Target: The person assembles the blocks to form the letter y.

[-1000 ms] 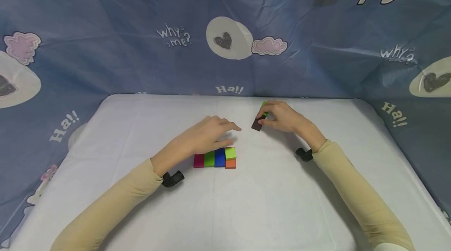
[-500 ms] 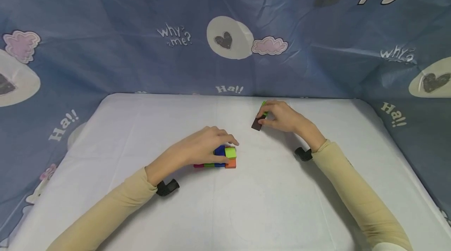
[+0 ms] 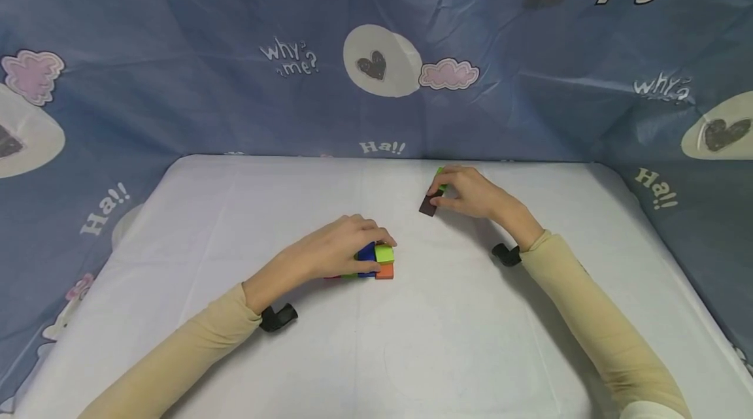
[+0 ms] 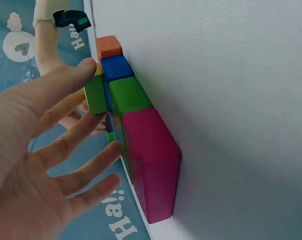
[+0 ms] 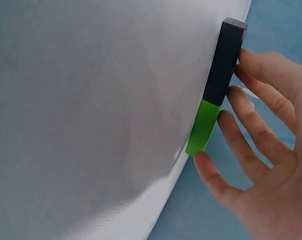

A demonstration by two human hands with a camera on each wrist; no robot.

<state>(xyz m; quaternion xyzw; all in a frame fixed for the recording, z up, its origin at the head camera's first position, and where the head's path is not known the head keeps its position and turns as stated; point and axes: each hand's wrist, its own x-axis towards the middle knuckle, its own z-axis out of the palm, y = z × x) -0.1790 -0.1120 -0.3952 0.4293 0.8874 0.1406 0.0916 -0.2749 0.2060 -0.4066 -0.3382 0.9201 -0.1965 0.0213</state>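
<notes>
My left hand (image 3: pixel 335 246) is over a row of coloured blocks, pinching a small lime-green block (image 3: pixel 385 253) between thumb and index finger. That block sits on top of the row, beside the orange block (image 3: pixel 385 272) and the blue block (image 3: pixel 366 253). The left wrist view shows a green block (image 4: pixel 131 95) and a magenta block (image 4: pixel 151 135) further along the row, under the other fingers. Farther back, my right hand (image 3: pixel 470 193) rests its fingertips on a black block (image 5: pixel 223 62) and a bright green block (image 5: pixel 205 125), which lie end to end.
All the blocks lie on a white-covered table (image 3: pixel 447 327). A blue printed cloth (image 3: pixel 235 92) rises behind and at both sides of it. Black wrist mounts (image 3: pixel 279 318) hang below both sleeves.
My left hand has come down and toward me onto the row, its thumb and index finger meeting the lime-green block. The right hand has stayed on the black and green blocks.
</notes>
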